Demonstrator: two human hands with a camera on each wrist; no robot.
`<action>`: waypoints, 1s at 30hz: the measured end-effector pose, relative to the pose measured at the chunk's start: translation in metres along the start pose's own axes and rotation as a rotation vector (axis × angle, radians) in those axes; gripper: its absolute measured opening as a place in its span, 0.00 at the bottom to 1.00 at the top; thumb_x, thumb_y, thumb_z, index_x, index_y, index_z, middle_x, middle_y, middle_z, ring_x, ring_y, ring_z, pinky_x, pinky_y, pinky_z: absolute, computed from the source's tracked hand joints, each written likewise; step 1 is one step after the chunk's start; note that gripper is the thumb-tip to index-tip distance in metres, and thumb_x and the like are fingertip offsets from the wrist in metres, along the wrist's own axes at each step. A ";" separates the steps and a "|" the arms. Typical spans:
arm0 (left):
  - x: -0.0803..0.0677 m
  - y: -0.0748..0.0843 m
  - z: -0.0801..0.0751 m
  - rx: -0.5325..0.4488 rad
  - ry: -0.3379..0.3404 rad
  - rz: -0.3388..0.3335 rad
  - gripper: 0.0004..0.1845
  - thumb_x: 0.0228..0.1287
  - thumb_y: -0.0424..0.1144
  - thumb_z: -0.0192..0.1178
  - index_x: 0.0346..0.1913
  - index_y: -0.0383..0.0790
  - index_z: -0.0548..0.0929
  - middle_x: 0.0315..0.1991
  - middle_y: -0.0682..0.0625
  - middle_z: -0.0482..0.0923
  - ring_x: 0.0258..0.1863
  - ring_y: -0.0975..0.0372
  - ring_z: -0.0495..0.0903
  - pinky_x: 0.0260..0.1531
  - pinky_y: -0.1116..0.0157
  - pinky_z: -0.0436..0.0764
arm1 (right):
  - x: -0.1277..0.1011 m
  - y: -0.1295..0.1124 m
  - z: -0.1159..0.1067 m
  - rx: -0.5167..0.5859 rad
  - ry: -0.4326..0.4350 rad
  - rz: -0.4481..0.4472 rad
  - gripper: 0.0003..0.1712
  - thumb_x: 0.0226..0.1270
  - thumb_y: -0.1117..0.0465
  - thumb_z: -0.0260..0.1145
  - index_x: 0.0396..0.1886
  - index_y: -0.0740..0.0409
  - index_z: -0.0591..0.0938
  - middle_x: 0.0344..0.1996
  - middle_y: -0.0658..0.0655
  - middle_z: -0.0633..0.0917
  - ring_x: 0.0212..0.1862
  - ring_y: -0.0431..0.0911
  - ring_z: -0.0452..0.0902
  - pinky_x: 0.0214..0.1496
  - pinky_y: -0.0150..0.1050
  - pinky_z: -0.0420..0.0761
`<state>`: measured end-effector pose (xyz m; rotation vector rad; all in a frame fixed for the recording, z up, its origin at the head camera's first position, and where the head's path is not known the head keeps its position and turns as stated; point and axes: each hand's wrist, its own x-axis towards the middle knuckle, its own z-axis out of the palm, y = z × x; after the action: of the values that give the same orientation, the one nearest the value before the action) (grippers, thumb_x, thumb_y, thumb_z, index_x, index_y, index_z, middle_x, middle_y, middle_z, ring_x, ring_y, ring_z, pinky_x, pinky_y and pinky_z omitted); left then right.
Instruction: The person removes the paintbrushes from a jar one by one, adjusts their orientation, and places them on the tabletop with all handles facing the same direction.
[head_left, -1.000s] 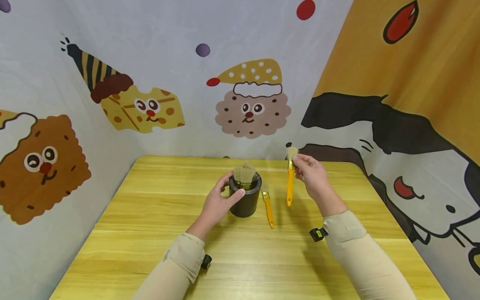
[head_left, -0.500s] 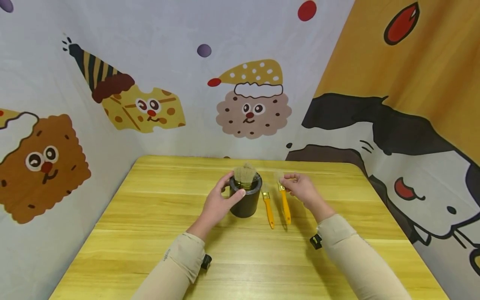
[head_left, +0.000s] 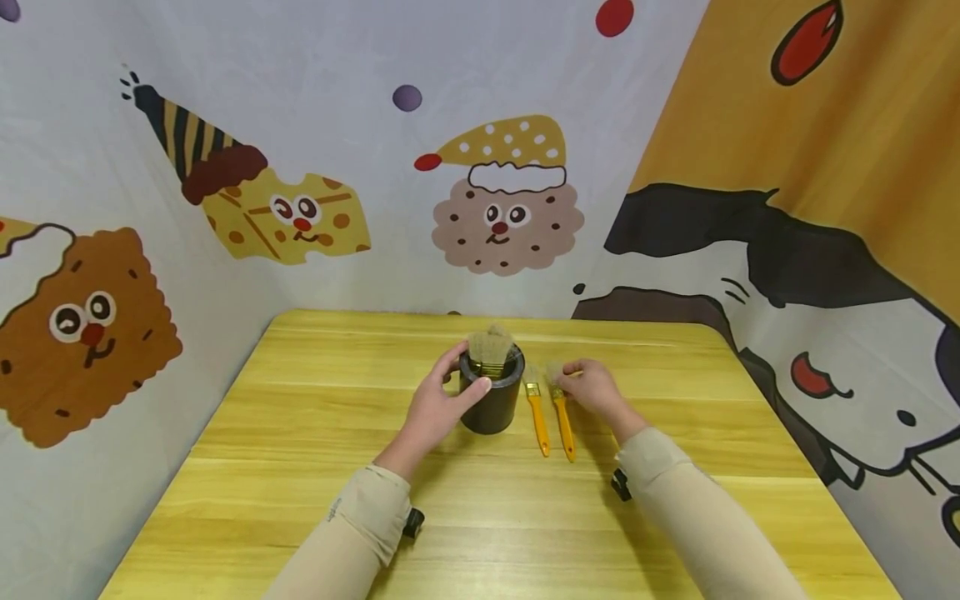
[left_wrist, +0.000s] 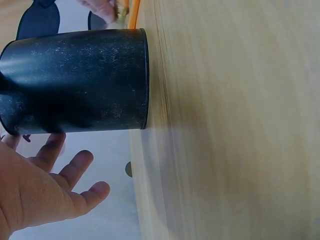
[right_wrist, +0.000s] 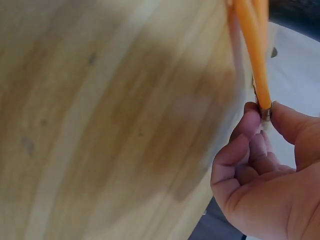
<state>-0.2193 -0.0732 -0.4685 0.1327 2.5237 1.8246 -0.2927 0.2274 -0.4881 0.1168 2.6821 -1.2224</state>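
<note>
A dark cylindrical cup point(head_left: 491, 410) stands upright on the table, with bristle heads of paintbrushes point(head_left: 491, 346) poking above its rim. My left hand point(head_left: 437, 402) holds the cup near the top, thumb at the front rim and fingers at its far left side. In the left wrist view several of those fingers spread apart beside the cup point(left_wrist: 85, 80). To its right lies a yellow-handled paintbrush point(head_left: 537, 419). Alongside, my right hand point(head_left: 596, 390) pinches a second yellow-handled paintbrush point(head_left: 565, 429) near the metal band, bristles pointing away; the right wrist view shows thumb and fingertips on it.
A wooden table point(head_left: 300, 500) spreads under everything. Behind it and along the sides hangs a cloth point(head_left: 337, 83) printed with cartoon figures. A small black device point(head_left: 621, 485) sits at the right cuff, another point(head_left: 412, 523) at the left.
My right hand has lowered and moved left, bringing its paintbrush down beside the one on the table. The left hand and cup have stayed put.
</note>
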 end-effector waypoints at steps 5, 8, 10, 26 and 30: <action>0.001 -0.001 0.000 -0.007 0.001 0.003 0.39 0.68 0.67 0.69 0.77 0.85 0.62 0.76 0.51 0.73 0.80 0.42 0.67 0.71 0.34 0.72 | 0.004 0.003 0.002 -0.098 0.016 -0.023 0.26 0.79 0.52 0.68 0.61 0.69 0.79 0.48 0.65 0.89 0.44 0.51 0.87 0.45 0.42 0.85; 0.001 -0.001 0.000 -0.007 0.004 0.005 0.39 0.68 0.67 0.69 0.77 0.85 0.62 0.76 0.51 0.74 0.79 0.42 0.67 0.71 0.34 0.72 | 0.006 0.004 0.003 -0.207 0.031 -0.080 0.27 0.79 0.49 0.67 0.60 0.69 0.81 0.51 0.68 0.88 0.51 0.57 0.86 0.54 0.51 0.85; 0.001 -0.001 0.000 -0.007 0.005 0.005 0.39 0.68 0.67 0.69 0.77 0.85 0.62 0.76 0.51 0.74 0.79 0.42 0.67 0.71 0.34 0.72 | 0.007 0.005 0.004 -0.262 0.036 -0.104 0.29 0.79 0.46 0.66 0.60 0.68 0.81 0.54 0.69 0.87 0.55 0.60 0.85 0.58 0.56 0.83; 0.000 -0.001 0.000 -0.015 0.003 0.010 0.39 0.66 0.69 0.68 0.77 0.86 0.62 0.76 0.52 0.73 0.78 0.44 0.68 0.70 0.35 0.74 | 0.015 0.009 0.007 -0.351 0.035 -0.075 0.35 0.79 0.36 0.62 0.65 0.60 0.78 0.58 0.66 0.86 0.55 0.60 0.84 0.59 0.59 0.81; 0.000 -0.002 0.001 -0.016 0.006 0.015 0.40 0.66 0.70 0.68 0.77 0.85 0.62 0.76 0.51 0.73 0.77 0.44 0.69 0.69 0.35 0.74 | 0.014 0.010 0.008 -0.353 0.034 -0.065 0.34 0.80 0.36 0.62 0.65 0.60 0.78 0.58 0.66 0.86 0.55 0.60 0.84 0.58 0.59 0.81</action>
<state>-0.2193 -0.0729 -0.4705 0.1467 2.5183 1.8534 -0.3034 0.2276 -0.5037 -0.0012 2.9011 -0.7485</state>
